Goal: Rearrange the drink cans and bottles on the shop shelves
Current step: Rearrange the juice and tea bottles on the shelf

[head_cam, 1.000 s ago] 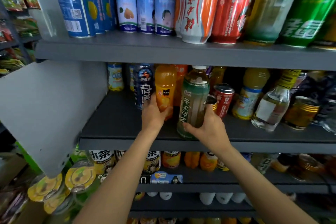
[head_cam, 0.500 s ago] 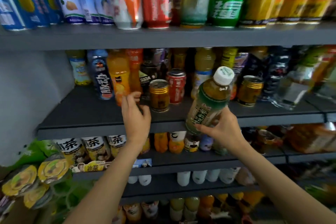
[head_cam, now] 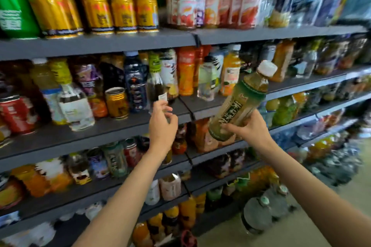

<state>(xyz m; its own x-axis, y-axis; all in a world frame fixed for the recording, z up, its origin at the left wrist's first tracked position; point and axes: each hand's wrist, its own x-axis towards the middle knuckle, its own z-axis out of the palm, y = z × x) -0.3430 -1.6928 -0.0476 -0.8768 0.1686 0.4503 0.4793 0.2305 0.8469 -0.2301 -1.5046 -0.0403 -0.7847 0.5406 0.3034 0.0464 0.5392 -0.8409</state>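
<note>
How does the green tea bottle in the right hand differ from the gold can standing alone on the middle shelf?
The green tea bottle is tilted and held off the shelf by the right hand; the gold can stands upright on the middle shelf, untouched. The bottle is tall see-through plastic with a white cap; the can is short, opaque metal with a flat lid. The bottle's label is dark green, the can gold. Both look unopened.

tea bottle (head_cam: 240,102) before shelf (head_cam: 100,132), right of gold can (head_cam: 117,102)

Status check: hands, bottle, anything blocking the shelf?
Right hand grips green tea bottle low, tilted, off the shelf. Left hand loosely curled, apparently empty. Shelf crowded ahead.
</note>
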